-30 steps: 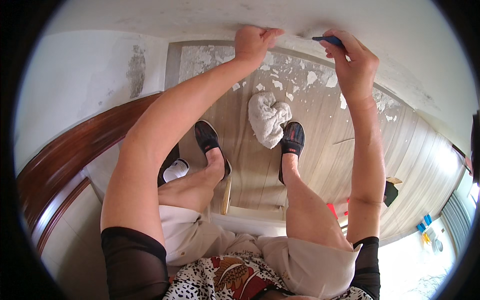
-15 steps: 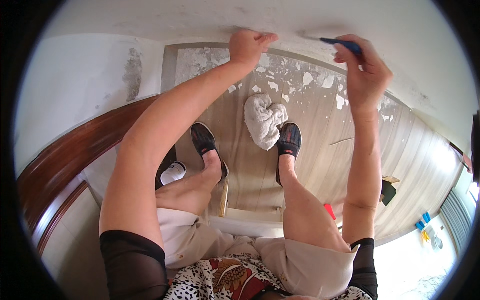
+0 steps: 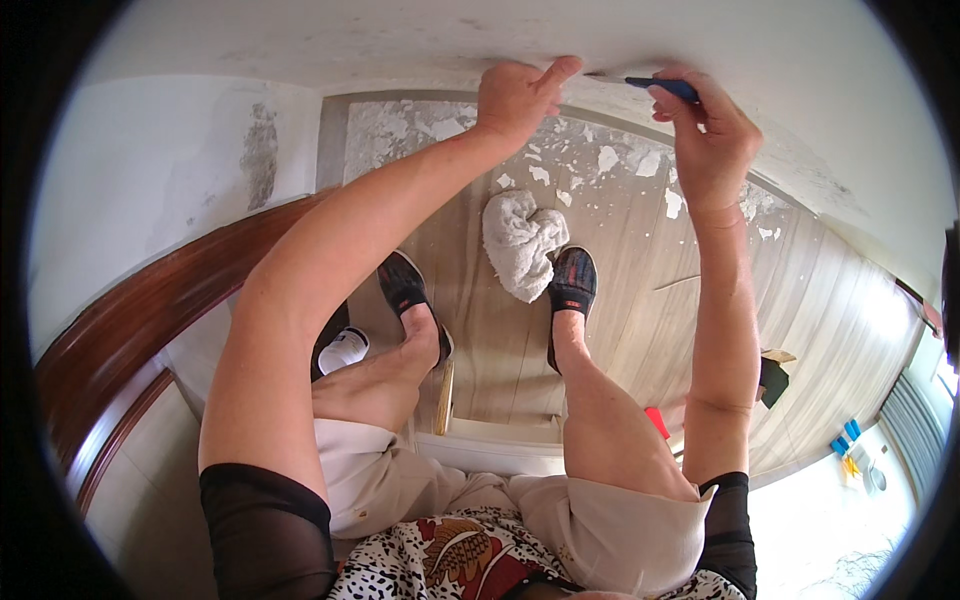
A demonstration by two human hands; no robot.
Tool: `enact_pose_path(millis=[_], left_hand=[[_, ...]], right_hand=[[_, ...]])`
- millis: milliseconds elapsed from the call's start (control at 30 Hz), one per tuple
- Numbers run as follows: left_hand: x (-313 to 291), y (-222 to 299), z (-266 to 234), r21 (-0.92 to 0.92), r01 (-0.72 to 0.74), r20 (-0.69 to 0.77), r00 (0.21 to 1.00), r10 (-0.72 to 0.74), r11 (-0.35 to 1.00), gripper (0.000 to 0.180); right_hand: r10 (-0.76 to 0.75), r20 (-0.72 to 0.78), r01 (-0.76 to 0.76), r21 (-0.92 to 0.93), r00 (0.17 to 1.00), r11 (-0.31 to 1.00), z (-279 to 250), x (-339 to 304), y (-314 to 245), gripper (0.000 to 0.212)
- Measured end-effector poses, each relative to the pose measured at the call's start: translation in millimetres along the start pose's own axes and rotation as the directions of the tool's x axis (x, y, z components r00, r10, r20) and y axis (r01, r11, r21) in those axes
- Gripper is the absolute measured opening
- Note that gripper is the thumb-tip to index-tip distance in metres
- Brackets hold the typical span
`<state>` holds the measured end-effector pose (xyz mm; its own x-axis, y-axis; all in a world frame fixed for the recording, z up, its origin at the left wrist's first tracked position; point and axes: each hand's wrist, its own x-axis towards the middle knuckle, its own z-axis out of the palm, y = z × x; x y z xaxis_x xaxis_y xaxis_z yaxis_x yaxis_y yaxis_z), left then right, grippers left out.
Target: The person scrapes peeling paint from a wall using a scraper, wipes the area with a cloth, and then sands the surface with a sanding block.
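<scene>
My right hand [image 3: 718, 135] grips the blue handle of a scraper [image 3: 660, 86]. The scraper's thin blade points left and meets the white wall [image 3: 400, 45] just above the floor strip. Close to the blade tip, my left hand [image 3: 515, 103] rests against the wall, thumb stretched toward the scraper and no tool visible in it; some of its fingers are hidden. Paint flakes [image 3: 607, 158] lie scattered on the wood-look floor below both hands. A crumpled white cloth [image 3: 522, 245] sits on the floor beside my right shoe [image 3: 573, 280].
Dark mould [image 3: 260, 155] stains the left wall above a brown wooden trim [image 3: 150, 285]. A white round container [image 3: 345, 347] stands by my left leg. At the right are a small dark object [image 3: 772, 382], a red object [image 3: 656, 421] and blue-and-yellow items [image 3: 848, 440].
My right hand and the scraper have shifted left along the wall. My left hand has moved slightly right, so the two are nearer each other.
</scene>
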<state>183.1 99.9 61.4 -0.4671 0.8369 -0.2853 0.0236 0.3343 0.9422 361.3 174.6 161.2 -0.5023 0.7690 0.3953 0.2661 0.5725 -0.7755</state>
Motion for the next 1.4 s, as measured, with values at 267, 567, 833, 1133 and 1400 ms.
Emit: enact_pose_path(millis=[267,567,833,1133,1400], left_hand=[[7.0,-3.6,4.8,0.107,-0.02,0.003,1.0,0.02,0.994,0.065],[13.9,-14.9,7.1,0.449,-0.176,-0.033,0.976,0.213,0.876,0.071],[15.6,-38.8,-22.8,0.413,-0.075,-0.089,0.988,0.122,0.908,0.046],[11.3,-46.1,-44.6,0.546,0.011,-0.111,0.992,0.06,0.837,0.048],[4.6,-45.1,-37.4,0.501,0.069,-0.088,0.996,-0.028,0.863,0.053]], right_hand=[[-0.077,-0.096,0.079,0.016,0.992,0.997,-41.4,4.0,-30.9,0.014],[-0.059,0.018,0.059,-0.043,0.998,0.997,-11.5,-4.3,1.5,0.015],[-0.082,-0.098,0.085,0.033,0.992,0.996,-27.8,3.8,-25.4,0.013],[-0.089,-0.043,0.09,0.022,0.995,0.996,-3.1,-6.0,-14.9,0.015],[-0.05,-0.049,0.053,0.079,0.998,0.995,22.6,-4.8,1.9,0.013]])
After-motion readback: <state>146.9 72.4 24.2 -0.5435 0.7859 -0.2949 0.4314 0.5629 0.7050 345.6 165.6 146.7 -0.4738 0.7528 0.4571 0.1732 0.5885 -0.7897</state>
